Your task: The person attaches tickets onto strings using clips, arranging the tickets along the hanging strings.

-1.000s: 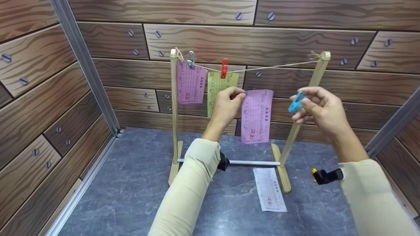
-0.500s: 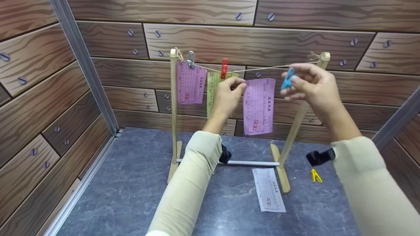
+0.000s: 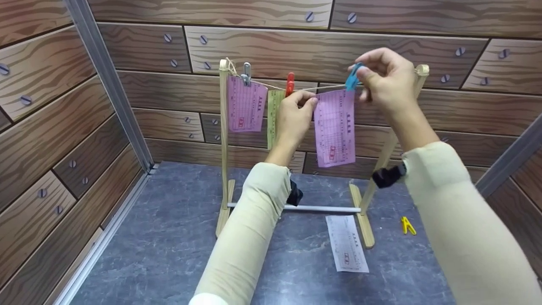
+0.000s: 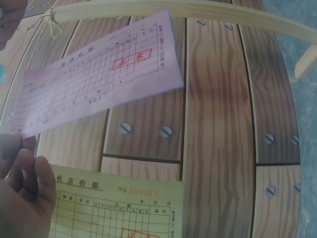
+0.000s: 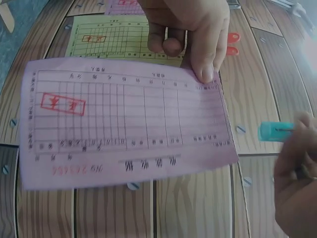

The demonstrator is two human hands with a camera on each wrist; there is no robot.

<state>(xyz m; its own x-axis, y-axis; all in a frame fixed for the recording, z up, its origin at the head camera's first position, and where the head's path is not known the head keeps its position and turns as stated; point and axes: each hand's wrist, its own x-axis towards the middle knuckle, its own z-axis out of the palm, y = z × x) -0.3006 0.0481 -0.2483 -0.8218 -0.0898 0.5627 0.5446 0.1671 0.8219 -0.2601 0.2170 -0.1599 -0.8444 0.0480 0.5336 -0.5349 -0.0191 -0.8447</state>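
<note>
My left hand pinches the upper left corner of a pink printed receipt, which hangs beside the string. In my right hand I hold a blue clothespin between thumb and fingers. From the head it overlaps the receipt's top right corner, but the right wrist view shows the clothespin a little apart from the paper. A red clothespin holds a yellow-green receipt, partly behind my left hand. A silver clip holds another pink receipt at the left.
Two wooden posts carry the string, joined low by a white rod. On the grey tabletop lie a white receipt and, to the right, a yellow clothespin. Wood-patterned walls stand close behind and at both sides.
Both hands have risen, bringing the pink receipt up to the string. My right hand has also come left with the blue clothespin, to the receipt's top right corner as seen from the head.
</note>
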